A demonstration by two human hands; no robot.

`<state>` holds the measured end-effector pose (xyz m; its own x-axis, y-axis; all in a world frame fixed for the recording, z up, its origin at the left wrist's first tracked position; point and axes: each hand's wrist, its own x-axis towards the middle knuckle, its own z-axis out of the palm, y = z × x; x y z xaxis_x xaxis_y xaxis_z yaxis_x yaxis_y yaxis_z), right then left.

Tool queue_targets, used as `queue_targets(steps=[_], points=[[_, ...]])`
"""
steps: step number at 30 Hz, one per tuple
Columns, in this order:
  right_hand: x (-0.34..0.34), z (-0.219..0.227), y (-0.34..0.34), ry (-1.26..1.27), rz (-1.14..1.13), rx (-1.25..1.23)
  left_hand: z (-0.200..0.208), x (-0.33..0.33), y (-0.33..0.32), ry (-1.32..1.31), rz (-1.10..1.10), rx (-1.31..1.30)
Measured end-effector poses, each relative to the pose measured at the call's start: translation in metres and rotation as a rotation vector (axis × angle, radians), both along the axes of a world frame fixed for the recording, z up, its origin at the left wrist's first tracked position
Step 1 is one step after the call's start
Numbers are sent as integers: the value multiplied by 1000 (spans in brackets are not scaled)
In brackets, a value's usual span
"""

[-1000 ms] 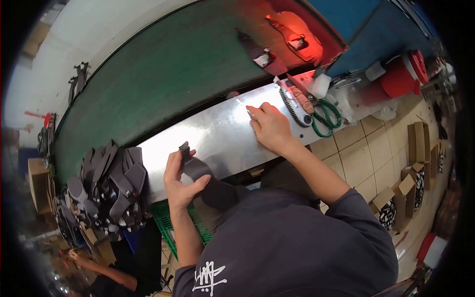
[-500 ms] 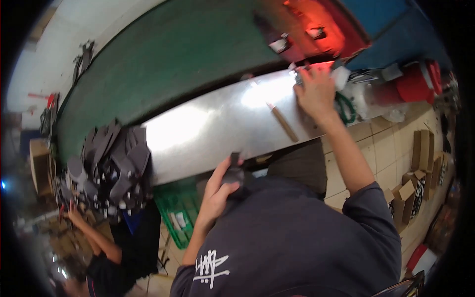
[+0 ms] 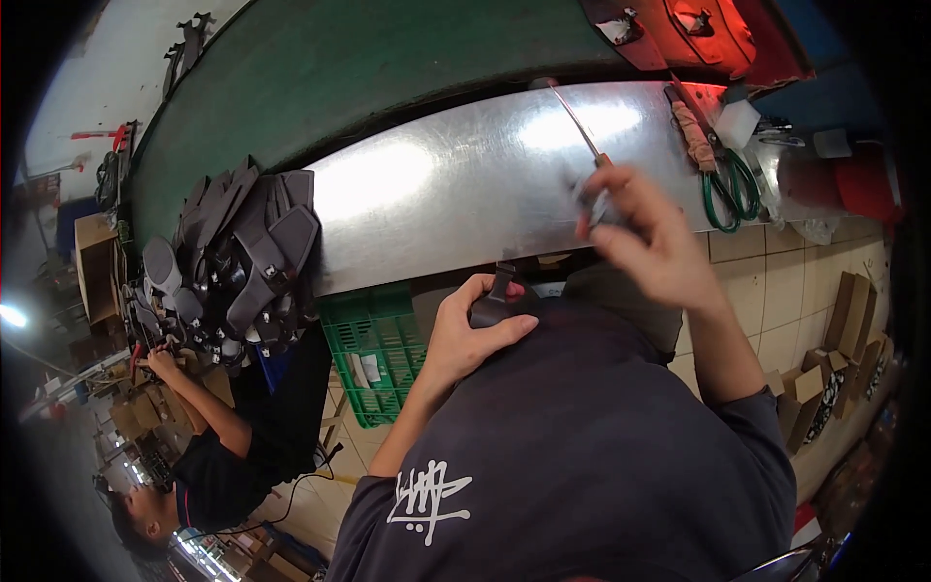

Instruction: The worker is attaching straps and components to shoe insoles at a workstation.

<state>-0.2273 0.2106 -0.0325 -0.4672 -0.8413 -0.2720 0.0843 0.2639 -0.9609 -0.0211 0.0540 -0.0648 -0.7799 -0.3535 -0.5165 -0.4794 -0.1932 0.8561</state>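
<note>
At the front edge of the metal tabletop (image 3: 427,228), my left hand (image 3: 461,339) grips a dark grey strap piece (image 3: 493,306), with its narrow end pointing up between thumb and fingers. My right hand (image 3: 664,247) is raised over the right part of the tabletop. Its fingers and thumb close round a small silvery part (image 3: 603,208), too blurred for its kind to show. Just beyond those fingers lies an awl (image 3: 580,124) with a thin metal shaft, its handle partly hidden by the hand. Green-handled scissors (image 3: 729,194) rest to the right, their blades partly covered by a tan wrapping.
A heap of dark grey padded pieces with metal fittings (image 3: 238,252) covers the table's left end. Below it stands a green crate (image 3: 373,339). Another person (image 3: 218,456) works at lower left. Red pieces (image 3: 669,29) lie at the back right; open cartons (image 3: 810,388) stand on the floor.
My right hand has come back from beside the scissors toward me, bringing the small silvery part. My view has shifted, and the strap piece stays in my left hand.
</note>
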Motion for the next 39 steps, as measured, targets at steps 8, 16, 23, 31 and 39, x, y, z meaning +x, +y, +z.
queue_targets(steps=[8,16,23,31,39], points=[[56,-21,2,-253,227,-66,8,-4,15,52,-71,-68],[59,-21,9,-326,184,-42,9,-3,23,33,-85,-219],[60,-20,9,-336,184,-43,9,-2,23,37,-89,-267],[62,-26,10,-345,177,-68,6,-1,22,59,-85,-275],[61,-26,9,-376,176,-68,8,-3,22,58,-74,-248]])
